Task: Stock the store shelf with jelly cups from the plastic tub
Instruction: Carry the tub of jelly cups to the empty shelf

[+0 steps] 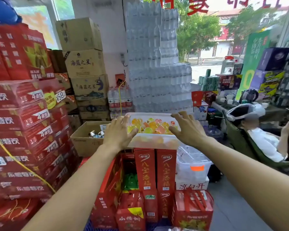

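Both hands (pixel 153 130) flank jelly-filled plastic tub (pixel 154 142).

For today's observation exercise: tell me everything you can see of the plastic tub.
The tub is a rectangular, translucent whitish plastic box with rounded corners and no lid on. It sits level on upright red cartons. Inside lie many jelly cups in yellow, orange, green and pink, blurred through the near wall. The left hand lies against its left side, and the right hand reaches over its right edge with fingers spread.
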`<action>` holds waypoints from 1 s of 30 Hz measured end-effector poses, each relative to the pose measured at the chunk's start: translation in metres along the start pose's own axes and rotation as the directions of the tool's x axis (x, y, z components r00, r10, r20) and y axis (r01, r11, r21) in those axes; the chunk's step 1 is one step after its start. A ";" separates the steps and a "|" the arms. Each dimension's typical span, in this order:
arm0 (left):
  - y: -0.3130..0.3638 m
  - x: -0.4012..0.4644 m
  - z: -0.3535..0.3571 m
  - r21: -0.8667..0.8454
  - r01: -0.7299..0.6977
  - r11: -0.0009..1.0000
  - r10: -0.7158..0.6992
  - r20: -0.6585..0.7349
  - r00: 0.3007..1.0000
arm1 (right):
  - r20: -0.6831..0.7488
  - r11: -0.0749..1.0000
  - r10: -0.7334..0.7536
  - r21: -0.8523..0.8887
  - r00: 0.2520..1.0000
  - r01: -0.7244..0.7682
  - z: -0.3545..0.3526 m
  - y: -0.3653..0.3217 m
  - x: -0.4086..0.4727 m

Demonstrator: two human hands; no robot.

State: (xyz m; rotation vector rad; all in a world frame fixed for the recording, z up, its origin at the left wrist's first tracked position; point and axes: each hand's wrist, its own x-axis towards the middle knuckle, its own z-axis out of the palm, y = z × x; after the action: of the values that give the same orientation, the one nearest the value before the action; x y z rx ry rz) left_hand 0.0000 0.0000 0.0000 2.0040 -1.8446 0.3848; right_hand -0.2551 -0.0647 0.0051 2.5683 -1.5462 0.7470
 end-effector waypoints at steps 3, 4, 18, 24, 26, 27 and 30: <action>-0.008 0.019 0.027 -0.003 0.052 0.999 -0.052 0.034 0.998 | 0.028 0.996 0.083 -0.025 0.996 -0.083 0.018 0.016 0.018; -0.012 0.026 0.037 0.007 0.061 0.998 -0.061 0.061 0.996 | 0.062 0.994 0.109 -0.033 0.992 -0.107 0.025 0.021 0.024; -0.097 0.216 0.202 0.075 0.081 0.994 -0.098 0.265 0.959 | 0.267 0.924 0.374 -0.189 0.888 -0.333 0.160 0.119 0.189; -0.148 0.275 0.274 0.209 0.219 0.953 -0.285 0.371 0.884 | 0.336 0.850 0.523 -0.276 0.784 -0.448 0.216 0.160 0.245; -0.157 0.289 0.298 0.208 0.267 0.941 -0.334 0.447 0.830 | 0.324 0.799 0.601 -0.276 0.731 -0.534 0.230 0.172 0.255; -0.158 0.292 0.306 0.180 0.295 0.938 -0.345 0.460 0.818 | 0.313 0.769 0.639 -0.261 0.702 -0.583 0.236 0.176 0.258; -0.158 0.294 0.323 0.068 0.515 0.855 -0.487 0.449 0.749 | 0.308 0.682 0.721 -0.159 0.621 -0.714 0.254 0.187 0.263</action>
State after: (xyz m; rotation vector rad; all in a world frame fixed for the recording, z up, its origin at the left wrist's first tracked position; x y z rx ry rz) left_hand 0.1667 -0.3988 -0.1690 2.5914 -1.4073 -0.3248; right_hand -0.2167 -0.4452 -0.1435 2.0608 -2.7501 0.2665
